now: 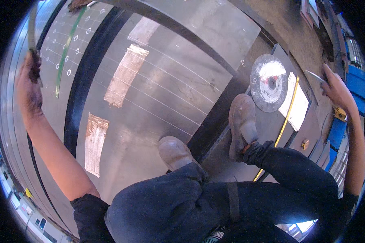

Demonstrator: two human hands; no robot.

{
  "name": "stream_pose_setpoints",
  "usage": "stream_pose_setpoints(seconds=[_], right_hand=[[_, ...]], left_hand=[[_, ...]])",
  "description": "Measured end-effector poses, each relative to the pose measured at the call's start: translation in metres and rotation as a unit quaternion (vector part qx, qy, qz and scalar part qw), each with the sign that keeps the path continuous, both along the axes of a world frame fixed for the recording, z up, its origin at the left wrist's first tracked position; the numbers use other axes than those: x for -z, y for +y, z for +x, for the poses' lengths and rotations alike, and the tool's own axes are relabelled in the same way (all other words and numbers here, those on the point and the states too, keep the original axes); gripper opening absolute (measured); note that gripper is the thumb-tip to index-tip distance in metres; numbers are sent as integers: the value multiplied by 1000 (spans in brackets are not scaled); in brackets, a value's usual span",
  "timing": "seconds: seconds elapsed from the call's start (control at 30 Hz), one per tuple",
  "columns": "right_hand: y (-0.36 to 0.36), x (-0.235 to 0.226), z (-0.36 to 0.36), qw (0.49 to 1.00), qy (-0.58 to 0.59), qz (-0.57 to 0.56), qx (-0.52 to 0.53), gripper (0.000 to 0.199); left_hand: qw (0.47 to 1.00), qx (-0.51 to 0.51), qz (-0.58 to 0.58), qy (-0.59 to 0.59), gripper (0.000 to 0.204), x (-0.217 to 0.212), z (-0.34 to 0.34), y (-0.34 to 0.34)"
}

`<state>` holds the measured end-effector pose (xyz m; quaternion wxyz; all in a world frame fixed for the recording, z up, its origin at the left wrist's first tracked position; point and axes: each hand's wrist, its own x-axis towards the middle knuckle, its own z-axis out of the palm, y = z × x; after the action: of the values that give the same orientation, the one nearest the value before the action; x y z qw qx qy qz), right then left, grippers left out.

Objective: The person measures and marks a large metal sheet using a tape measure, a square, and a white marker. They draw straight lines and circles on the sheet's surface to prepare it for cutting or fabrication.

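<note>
- Head view: the person stands on a large grey steel plate (162,81) scribed with thin white lines, with small white circles marked near its far left part.
- The left hand (28,87) is raised at the left edge, fingers closed round a long thin metal strip (32,30) that runs up toward the rim of the picture.
- The right hand (338,91) is out at the right edge; a flat thin metal piece (314,76) sits at its fingertips, but how firmly it is gripped cannot be told.
- A round grey abrasive cutting disc (269,83) lies flat on a darker steel piece, just beside a white sheet of paper (297,105) and a yellow tape strip (286,117).
- Two worn brown work boots (241,123) are planted on the metal, one near the disc, the other on the scribed plate.
- A green strap (67,52) curves along the circled part of the plate.
</note>
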<state>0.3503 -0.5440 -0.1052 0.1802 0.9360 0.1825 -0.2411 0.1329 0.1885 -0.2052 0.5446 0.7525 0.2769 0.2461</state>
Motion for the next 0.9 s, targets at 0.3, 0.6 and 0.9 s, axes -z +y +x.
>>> stream_pose_setpoints(seconds=[0.3, 0.6, 0.9], right_hand=[[-32, -75, -48, 997, -53, 39, 42, 61], [82, 45, -54, 817, 258, 475, 202, 41], [130, 124, -52, 779, 413, 467, 63, 36]], left_hand=[[990, -19, -119, -79, 31, -74, 21, -13], [997, -6, -65, 46, 29, -152, 0, -70], [978, -71, -17, 197, 31, -165, -28, -66]])
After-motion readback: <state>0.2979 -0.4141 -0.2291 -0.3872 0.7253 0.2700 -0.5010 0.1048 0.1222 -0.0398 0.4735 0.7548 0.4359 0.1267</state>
